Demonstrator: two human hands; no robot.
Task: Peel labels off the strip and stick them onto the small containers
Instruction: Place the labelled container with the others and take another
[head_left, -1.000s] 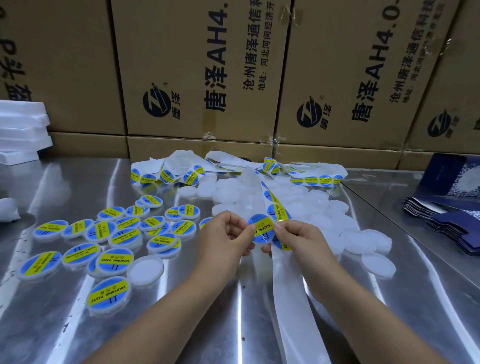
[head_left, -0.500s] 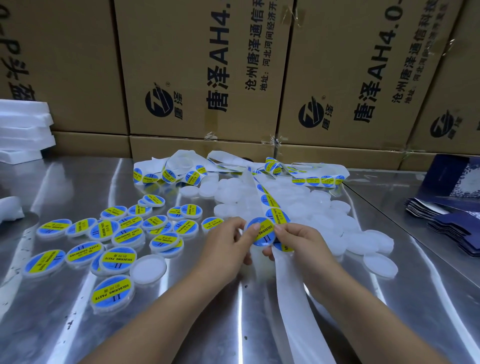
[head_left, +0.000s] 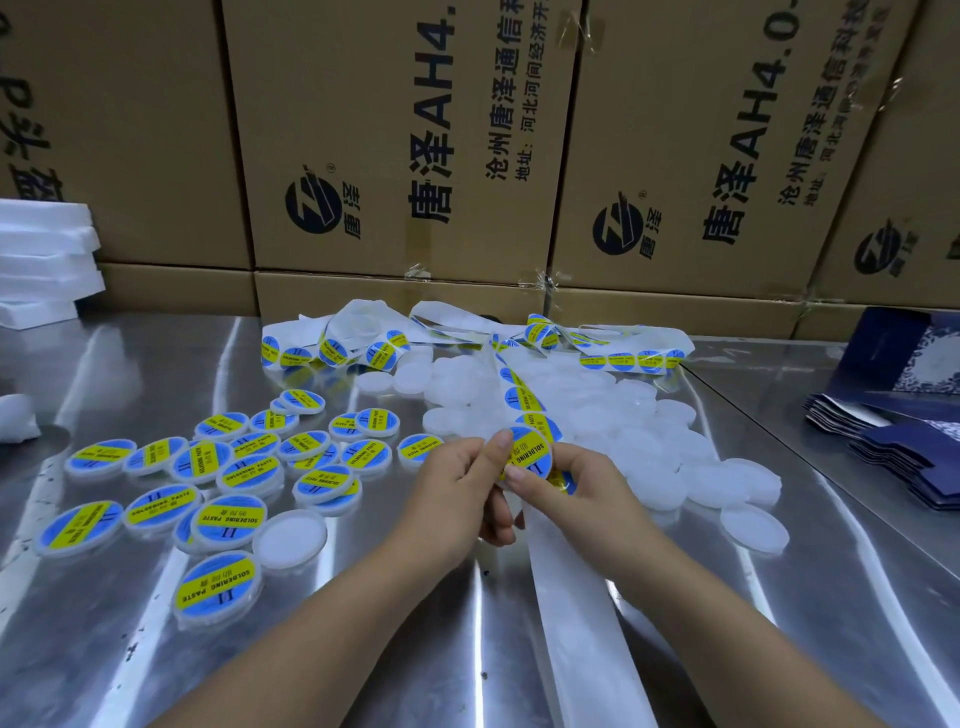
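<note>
1. The label strip (head_left: 521, 397) lies on the bench (head_left: 156, 358). Its long axis runs from the tangled heap near the cardboard boxes (head_left: 395, 156) toward the person, slanting a little to the right as it comes near. The far stretch carries labels; the near stretch is bare white backing (head_left: 571, 597).

2. Both hands meet where the printed stretch of the strip ends, and together they pinch one round label (head_left: 530, 452).
   - The left hand (head_left: 452, 493) sits just left of the strip, with its thumb pressed on the label's left edge.
   - The right hand (head_left: 582, 493) lies directly over the strip, with a fingertip (head_left: 515, 473) on the label's lower edge.

3. A pale rim shows along the round label's right side. That suggests a container is under it, but I cannot tell for sure.

4. The next label (head_left: 540, 422) sits on the strip just beyond the held one, on the far side. Another peeks out from under the right hand. The right hand is therefore the nearer one for the next peel, working along the strip's axis.

5. The two groups of containers lie on opposite sides of the strip.
   - The labelled containers (head_left: 228, 519) lie well to the left of the strip, on the left hand's side. A finished piece would likely go that way.
   - The blank containers (head_left: 654, 457) lie across and to the right of the strip, nearer the right hand.
   - One lone blank container (head_left: 289, 538) sits to the left of the strip, among the labelled ones.
</note>
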